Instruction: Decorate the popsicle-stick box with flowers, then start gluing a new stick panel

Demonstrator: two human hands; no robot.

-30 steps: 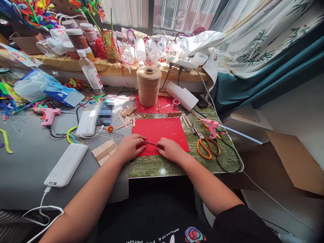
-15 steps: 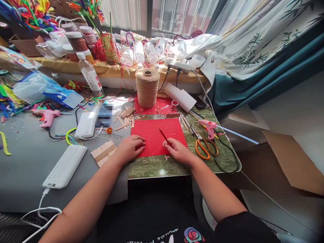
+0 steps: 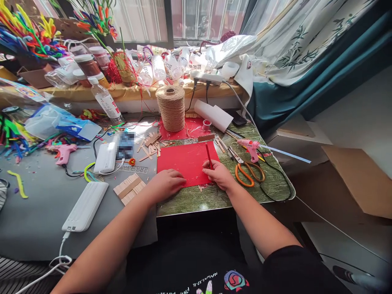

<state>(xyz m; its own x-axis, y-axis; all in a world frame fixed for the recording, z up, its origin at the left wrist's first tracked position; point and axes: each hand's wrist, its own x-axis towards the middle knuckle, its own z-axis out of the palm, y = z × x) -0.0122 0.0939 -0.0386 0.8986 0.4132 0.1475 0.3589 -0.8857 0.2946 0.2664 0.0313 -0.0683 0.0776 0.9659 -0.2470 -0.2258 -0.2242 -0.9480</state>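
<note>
Right hand holds 1 pencil; left hand on red sheet.

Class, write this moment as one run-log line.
left hand: on red sheet; right hand: holds pencil; right of sheet: scissors, glue gun

The middle of the red sheet is passable, a twine spool blocking beyond and scissors rightward.

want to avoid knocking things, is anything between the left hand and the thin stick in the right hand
Nothing visible stands between the left hand and the thin stick; the front red sheet lies below the gap. The orange-handled scissors lie beyond the right hand, outside that path.
</note>
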